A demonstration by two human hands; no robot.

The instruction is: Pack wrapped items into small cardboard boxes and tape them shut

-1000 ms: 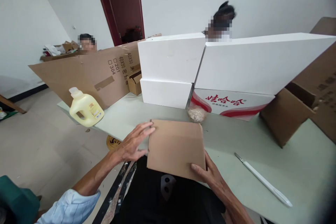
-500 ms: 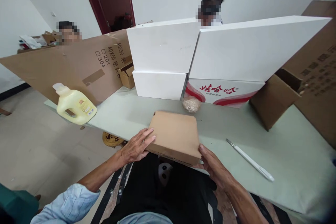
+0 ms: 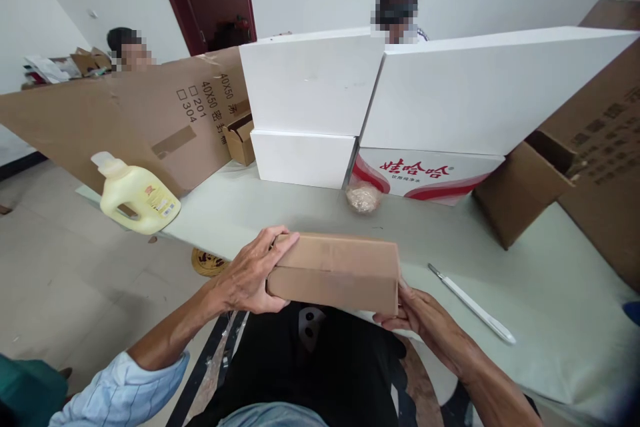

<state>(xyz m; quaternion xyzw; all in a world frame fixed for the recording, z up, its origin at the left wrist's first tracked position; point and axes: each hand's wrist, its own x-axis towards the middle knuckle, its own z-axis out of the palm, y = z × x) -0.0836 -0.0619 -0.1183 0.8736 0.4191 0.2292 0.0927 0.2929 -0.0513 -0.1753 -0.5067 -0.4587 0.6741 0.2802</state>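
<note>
A small brown cardboard box (image 3: 335, 273) is held between both hands over the near edge of the table, one long side turned up toward me. My left hand (image 3: 255, 270) grips its left end, thumb on top and fingers wrapped round the corner. At the right end, my right hand (image 3: 420, 317) holds the lower corner, with fingers partly hidden beneath the box. To the right of the box lies a white-handled knife (image 3: 473, 303), its metal tip pointing away from me. A clear, crumpled roll of tape (image 3: 363, 198) sits beyond the box.
The green-covered table (image 3: 220, 207) carries a yellow detergent bottle (image 3: 140, 197) at its left edge. White boxes (image 3: 310, 87) form a wall at the back. An open brown carton (image 3: 520, 187) stands at right, a small one (image 3: 240, 140) at back left. Two people are behind the partitions.
The cardboard box has been tipped so that a long side now faces me instead of its broad top. My left hand has shifted round its left end; my right hand has moved slightly right and down.
</note>
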